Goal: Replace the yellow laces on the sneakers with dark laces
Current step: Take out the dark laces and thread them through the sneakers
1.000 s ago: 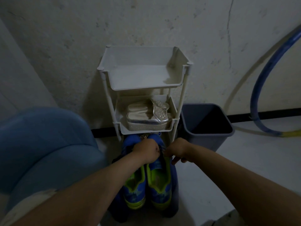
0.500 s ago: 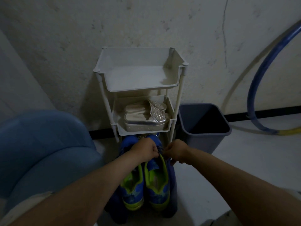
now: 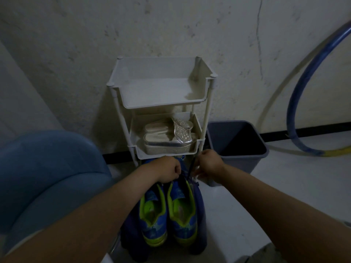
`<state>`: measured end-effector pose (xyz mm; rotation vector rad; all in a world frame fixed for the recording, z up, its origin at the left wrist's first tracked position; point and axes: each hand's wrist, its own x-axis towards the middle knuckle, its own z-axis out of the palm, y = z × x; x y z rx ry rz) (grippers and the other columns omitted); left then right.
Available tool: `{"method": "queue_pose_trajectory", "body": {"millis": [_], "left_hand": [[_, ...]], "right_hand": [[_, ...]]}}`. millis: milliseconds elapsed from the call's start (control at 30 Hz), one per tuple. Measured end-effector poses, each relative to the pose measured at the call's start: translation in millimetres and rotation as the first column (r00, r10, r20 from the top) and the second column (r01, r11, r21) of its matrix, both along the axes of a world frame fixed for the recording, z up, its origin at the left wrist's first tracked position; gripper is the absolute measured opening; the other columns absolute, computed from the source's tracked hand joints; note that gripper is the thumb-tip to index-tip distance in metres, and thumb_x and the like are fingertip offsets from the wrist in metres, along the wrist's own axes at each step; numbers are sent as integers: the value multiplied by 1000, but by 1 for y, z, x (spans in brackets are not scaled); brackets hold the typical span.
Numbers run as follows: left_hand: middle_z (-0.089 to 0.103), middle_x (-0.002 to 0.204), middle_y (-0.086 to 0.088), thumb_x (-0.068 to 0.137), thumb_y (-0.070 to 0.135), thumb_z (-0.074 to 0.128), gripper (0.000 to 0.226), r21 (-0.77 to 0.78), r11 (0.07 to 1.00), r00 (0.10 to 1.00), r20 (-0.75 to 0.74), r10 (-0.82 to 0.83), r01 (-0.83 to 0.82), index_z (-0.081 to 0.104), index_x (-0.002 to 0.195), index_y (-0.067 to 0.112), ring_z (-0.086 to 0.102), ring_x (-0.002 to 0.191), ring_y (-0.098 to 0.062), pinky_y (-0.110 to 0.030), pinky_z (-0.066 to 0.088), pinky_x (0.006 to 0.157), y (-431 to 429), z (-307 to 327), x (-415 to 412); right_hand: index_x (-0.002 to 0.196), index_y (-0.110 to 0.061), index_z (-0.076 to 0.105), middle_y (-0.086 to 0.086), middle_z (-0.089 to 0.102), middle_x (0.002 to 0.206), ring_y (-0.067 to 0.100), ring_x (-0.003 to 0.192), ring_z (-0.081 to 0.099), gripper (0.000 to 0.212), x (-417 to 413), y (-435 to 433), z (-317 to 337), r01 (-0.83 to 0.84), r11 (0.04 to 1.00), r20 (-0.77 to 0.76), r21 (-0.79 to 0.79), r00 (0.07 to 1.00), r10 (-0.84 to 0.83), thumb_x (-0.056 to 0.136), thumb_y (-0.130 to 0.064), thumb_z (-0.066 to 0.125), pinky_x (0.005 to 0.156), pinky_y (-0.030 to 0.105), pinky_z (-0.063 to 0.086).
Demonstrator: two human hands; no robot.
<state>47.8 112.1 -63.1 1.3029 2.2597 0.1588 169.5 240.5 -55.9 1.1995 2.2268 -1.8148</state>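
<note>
Although the light is dim, a pair of blue sneakers (image 3: 180,215) with lime-green linings shows in the lower centre of the frame, heels toward the camera and toes under the lowest tier of a white plastic rack (image 3: 161,105). They lie on something dark blue (image 3: 201,215), a cloth or a bag; which one is hard to tell. Both hands cover the front of the shoes, so the eyelets and the lacing there are hidden.

The left hand (image 3: 165,169) is closed in a fist over the tongue area, and whatever its curled fingers grip is out of sight beneath it. The right hand (image 3: 209,164) is just beside it, against the rack's right leg. A thin dark lace (image 3: 190,168) rises from the right-hand sneaker to this hand, taut and nearly upright. The thumb and nearest fingers seem to pinch its upper end, while the other fingers (image 3: 197,174) point loosely downward. Both forearms enter from the bottom corners and are cut off by the frame.

On the rack's middle tier lies a pair of silver platform sandals (image 3: 167,143). A grey-blue bin (image 3: 245,164) stands on the floor (image 3: 256,196) just right of the rack, its inside too dark to read. A blue hoop (image 3: 296,88) with a yellow stretch leans against the cracked wall (image 3: 171,25) at the right edge, partly out of frame. A blue padded seat (image 3: 47,177) fills the left side, also cropped.
</note>
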Motion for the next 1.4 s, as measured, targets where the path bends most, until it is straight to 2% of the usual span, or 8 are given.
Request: {"method": "queue_pose_trajectory", "body": {"millis": [167, 333, 467, 667, 833, 1000, 1133, 1400], "left_hand": [[64, 121, -2, 94, 33, 59, 45, 92, 989, 984, 145, 104, -118, 52, 137, 20, 58, 102, -15, -26, 44, 84, 2, -3, 5], [61, 70, 8, 95, 26, 60, 12, 225, 947, 936, 317, 150, -228, 68, 92, 18, 59, 69, -8, -14, 40, 55, 13, 5, 19], [58, 56, 8, 95, 26, 61, 28, 226, 933, 931, 299, 207, -280, 62, 68, 21, 55, 50, -4, -9, 34, 42, 17, 6, 18], [63, 60, 0, 95, 28, 60, 27, 440, 756, 860, 399, 319, -484, 65, 71, 20, 59, 52, -7, -22, 43, 55, 25, 23, 14], [70, 78, -7, 95, 27, 61, 19, 539, 547, 751, 586, 302, -641, 74, 88, 15, 63, 61, -10, -22, 46, 55, 24, 42, 2], [70, 94, -2, 100, 22, 51, 20, 427, 633, 697, 668, 261, -646, 68, 110, 14, 62, 71, -12, -22, 47, 58, 20, 40, 0], [67, 96, -3, 99, 8, 48, 26, 290, 722, 665, 682, 304, -628, 60, 121, 14, 59, 75, -14, -20, 42, 56, 18, 35, -1], [68, 87, -1, 92, 18, 64, 13, 187, 935, 880, 432, 196, -300, 71, 96, 28, 61, 79, -13, -17, 45, 57, 11, 27, -1]], "right_hand": [[100, -9, 53, 19, 67, 92, 34, 68, 71, 19, -8, 12, 8, 251, 968, -247, -11, 937, -246, 105, -20, 38, 50, 32, 54], [106, 2, 54, 16, 65, 87, 27, 60, 63, 25, -12, 7, 19, 187, 981, -378, -44, 906, -190, 104, -19, 42, 43, 26, 49], [103, 0, 57, 9, 65, 78, 21, 56, 62, 23, -12, 5, 22, 195, 980, -428, -49, 882, -197, 103, -19, 45, 52, 31, 56], [115, -5, 63, 0, 63, 81, 10, 57, 58, 23, -10, 6, 15, -88, 992, -38, 87, 995, 92, 94, -8, 53, 44, 21, 45], [103, -5, 70, 2, 70, 82, 10, 62, 67, 20, -9, 0, 11, -393, 916, 130, 85, 915, 381, 96, -19, 58, 49, 19, 47], [98, -6, 70, 1, 69, 84, 20, 76, 72, 16, -11, 1, 14, -466, 861, 158, 203, 884, 441, 96, -15, 57, 63, 29, 56], [89, -5, 67, 4, 66, 75, 15, 62, 64, 25, -12, 1, 26, -265, 949, -37, 172, 961, 276, 100, -20, 50, 52, 23, 49], [94, 2, 66, 14, 65, 79, 8, 47, 56, 24, -22, 2, 46, -27, 996, -502, 84, 863, 66, 102, -11, 48, 46, 19, 46]]}}
